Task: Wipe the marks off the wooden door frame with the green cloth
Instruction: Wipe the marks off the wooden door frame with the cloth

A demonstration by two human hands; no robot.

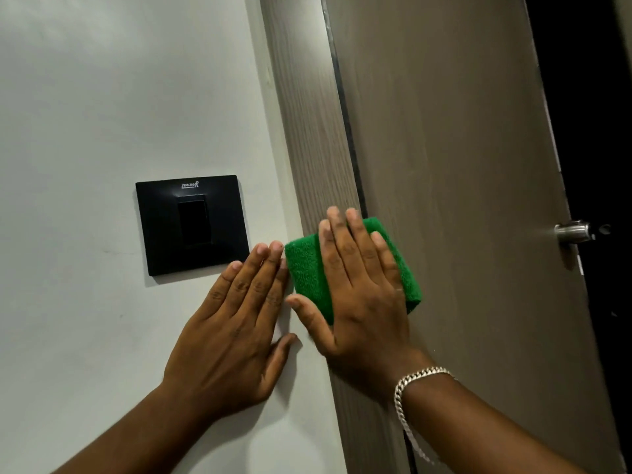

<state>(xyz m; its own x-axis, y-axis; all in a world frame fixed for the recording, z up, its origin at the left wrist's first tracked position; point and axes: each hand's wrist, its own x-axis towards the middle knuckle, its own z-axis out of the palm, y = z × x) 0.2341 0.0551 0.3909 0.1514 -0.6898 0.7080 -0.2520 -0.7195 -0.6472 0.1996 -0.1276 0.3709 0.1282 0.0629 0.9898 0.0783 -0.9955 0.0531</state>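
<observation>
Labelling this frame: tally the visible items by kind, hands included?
Hands: 2, left hand and right hand
Green cloth: 1
Black wall switch: 1
Door handle: 1
Bracelet: 1
Total: 6

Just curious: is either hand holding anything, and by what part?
The right hand presses flat on the middle of the cloth, not gripping it. The left hand holds nothing.

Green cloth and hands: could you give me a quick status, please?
Right hand flat on green cloth, pressing it on door frame. Left hand open on wall. Nothing in the way.
</observation>
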